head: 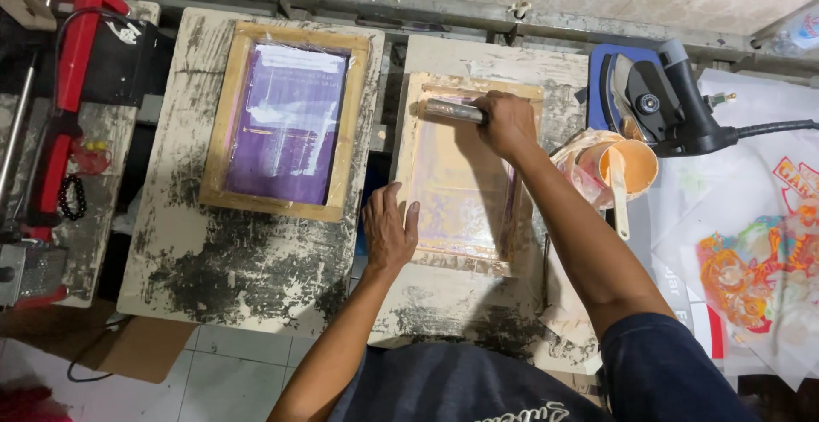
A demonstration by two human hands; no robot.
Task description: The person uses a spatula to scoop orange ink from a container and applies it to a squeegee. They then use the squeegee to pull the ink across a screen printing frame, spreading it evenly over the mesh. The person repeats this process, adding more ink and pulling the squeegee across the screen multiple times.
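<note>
a worn, paint-scraped table (444, 302) carries a wooden frame (465, 179) with glossy mesh. the left hand (390, 232) lies flat, fingers spread, on its near-left edge; the right hand (508, 123) is closed around a metal-handled squeegee (452, 111) at the far end.

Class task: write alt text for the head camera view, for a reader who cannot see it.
Seen from above, a person's right hand grips a squeegee at the top of a wooden-framed printing screen, while the left hand presses the frame's left edge. A second screen with purple mesh lies on the worn board to the left, and an orange ink cup stands to the right.
</note>
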